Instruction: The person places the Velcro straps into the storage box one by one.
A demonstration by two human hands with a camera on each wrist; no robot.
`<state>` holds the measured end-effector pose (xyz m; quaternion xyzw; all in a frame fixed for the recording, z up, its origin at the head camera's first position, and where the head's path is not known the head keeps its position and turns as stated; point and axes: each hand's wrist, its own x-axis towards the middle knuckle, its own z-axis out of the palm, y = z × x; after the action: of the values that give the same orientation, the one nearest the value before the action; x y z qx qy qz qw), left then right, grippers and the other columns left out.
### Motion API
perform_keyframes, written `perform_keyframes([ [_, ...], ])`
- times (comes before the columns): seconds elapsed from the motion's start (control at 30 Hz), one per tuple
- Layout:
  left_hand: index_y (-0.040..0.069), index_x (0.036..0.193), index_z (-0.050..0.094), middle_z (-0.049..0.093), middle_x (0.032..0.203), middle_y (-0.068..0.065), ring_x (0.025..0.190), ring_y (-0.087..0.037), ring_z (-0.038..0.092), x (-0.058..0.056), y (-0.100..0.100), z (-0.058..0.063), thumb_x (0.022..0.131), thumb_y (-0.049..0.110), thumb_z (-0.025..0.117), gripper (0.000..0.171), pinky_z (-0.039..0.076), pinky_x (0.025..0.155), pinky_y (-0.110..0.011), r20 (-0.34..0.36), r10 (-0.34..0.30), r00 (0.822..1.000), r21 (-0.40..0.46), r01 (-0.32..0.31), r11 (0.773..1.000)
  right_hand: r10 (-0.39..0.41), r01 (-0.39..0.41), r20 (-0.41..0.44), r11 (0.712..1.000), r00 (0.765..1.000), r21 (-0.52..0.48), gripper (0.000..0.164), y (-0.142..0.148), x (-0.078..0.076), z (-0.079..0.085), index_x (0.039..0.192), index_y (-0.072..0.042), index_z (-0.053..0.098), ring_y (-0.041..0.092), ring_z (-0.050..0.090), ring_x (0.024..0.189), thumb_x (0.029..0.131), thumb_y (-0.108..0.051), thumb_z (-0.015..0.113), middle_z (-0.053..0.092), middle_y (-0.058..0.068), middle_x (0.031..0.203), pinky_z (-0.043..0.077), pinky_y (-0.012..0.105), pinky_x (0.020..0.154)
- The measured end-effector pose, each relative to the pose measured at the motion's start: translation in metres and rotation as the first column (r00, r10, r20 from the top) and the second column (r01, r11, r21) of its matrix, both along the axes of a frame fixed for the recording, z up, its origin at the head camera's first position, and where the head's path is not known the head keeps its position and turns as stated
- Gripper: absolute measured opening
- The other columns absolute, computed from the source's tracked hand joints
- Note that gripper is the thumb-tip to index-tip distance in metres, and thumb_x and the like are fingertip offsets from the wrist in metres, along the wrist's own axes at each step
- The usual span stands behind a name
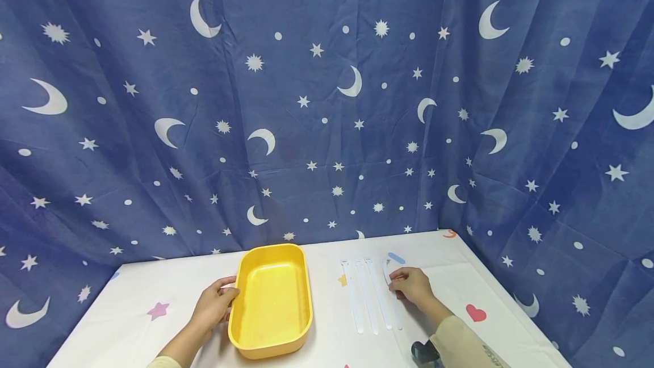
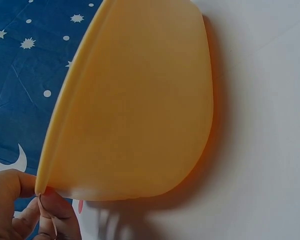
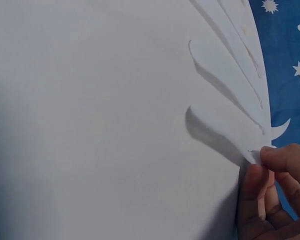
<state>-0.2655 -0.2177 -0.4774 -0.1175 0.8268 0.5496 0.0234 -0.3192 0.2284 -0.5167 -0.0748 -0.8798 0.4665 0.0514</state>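
- The left hand (image 1: 212,306), lower left of centre, grips the yellow tray (image 1: 271,305) by its left side; the left wrist view shows thumb and fingers pinching the rim.
- The tray stands at the lower centre of the frame, over the white table (image 1: 460,280). Whether its whole base sits flat cannot be told.
- The right hand (image 1: 414,285), lower right, pinches one end of the rightmost strip (image 3: 227,135) between thumb and finger. In the right wrist view the strip bends up towards the fingertips, with a shadow under its far end.
- Three other strips (image 1: 367,294) lie side by side on the table, between the tray and the held strip, all apart.
- The pinch takes in only the very end of the strip, so a light grip could let it slide out; the strip looks thin and bendy, and would probably spring or twist away.
- If the held strip swings left at a low height, its loose end could catch its neighbours and drag them out of line.
- White strips on a white table show poorly, so a fingertip could easily misjudge an edge.
- The tray is held at one side only; a pull or downward press there could slide or tip it.
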Motion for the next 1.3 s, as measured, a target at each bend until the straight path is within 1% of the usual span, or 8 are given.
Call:
perform_keyframes([
  [0.2,-0.001,0.14,0.046,0.062,0.104,-0.013,0.075,-0.015,0.058,-0.001,0.0,0.0,0.095,0.017,0.054,0.049,0.054,0.057,-0.026,-0.004,-0.005,1.0,-0.001,0.005,1.0,-0.011,0.012,0.035,0.999,0.999,-0.037,0.019,0.0,0.0,0.0,0.093,0.001,0.071,0.012,0.058,0.053,0.076,-0.005,0.074,0.063,0.002,0.065,0.05,0.024,0.051],
  [0.37,-0.001,0.141,0.046,0.062,0.102,-0.012,0.072,-0.015,0.058,-0.002,0.0,0.0,0.095,0.018,0.054,0.05,0.052,0.055,-0.026,-0.006,-0.007,1.0,-0.008,0.007,1.0,-0.016,0.022,0.061,0.996,0.998,-0.087,0.021,-0.001,0.001,0.001,0.096,0.002,0.07,0.014,0.059,0.057,0.076,-0.004,0.073,0.063,0.005,0.07,0.053,0.024,0.052],
  [0.57,-0.001,0.141,0.045,0.061,0.102,-0.012,0.071,-0.015,0.058,-0.002,0.0,0.001,0.096,0.018,0.054,0.05,0.052,0.056,-0.026,-0.005,-0.011,1.0,0.005,0.011,1.0,-0.005,0.01,0.06,0.995,0.998,-0.094,0.022,-0.002,0.0,0.0,0.097,0.002,0.071,0.015,0.06,0.064,0.077,-0.005,0.072,0.065,0.006,0.076,0.054,0.024,0.054],
  [0.77,-0.001,0.141,0.044,0.06,0.1,-0.013,0.068,-0.015,0.058,-0.001,0.0,0.001,0.097,0.017,0.053,0.049,0.051,0.055,-0.025,-0.007,-0.018,1.0,0.008,0.018,1.0,-0.001,0.01,0.082,0.994,0.997,-0.112,0.023,0.001,0.002,-0.001,0.099,0.003,0.07,0.016,0.061,0.066,0.077,-0.006,0.071,0.067,0.006,0.078,0.054,0.025,0.054],
  [1.1,-0.001,0.141,0.044,0.061,0.103,-0.015,0.07,-0.016,0.06,-0.001,0.0,0.0,0.096,0.018,0.053,0.049,0.052,0.055,-0.025,-0.006,-0.011,1.0,0.003,0.011,1.0,0.017,0.012,0.15,0.982,0.988,-0.19,0.032,0.002,0.008,0.003,0.108,0.004,0.068,0.015,0.063,0.069,0.077,-0.005,0.072,0.067,0.008,0.084,0.057,0.025,0.056],
  [1.3,-0.002,0.141,0.045,0.062,0.106,-0.017,0.073,-0.017,0.061,0.0,0.001,0.0,0.096,0.017,0.053,0.049,0.053,0.057,-0.026,-0.009,-0.006,1.0,0.009,0.006,1.0,0.014,0.022,0.153,0.971,0.988,-0.237,0.037,0.004,0.012,0.004,0.112,0.005,0.067,0.015,0.063,0.069,0.076,-0.004,0.072,0.066,0.009,0.085,0.058,0.027,0.057],
])
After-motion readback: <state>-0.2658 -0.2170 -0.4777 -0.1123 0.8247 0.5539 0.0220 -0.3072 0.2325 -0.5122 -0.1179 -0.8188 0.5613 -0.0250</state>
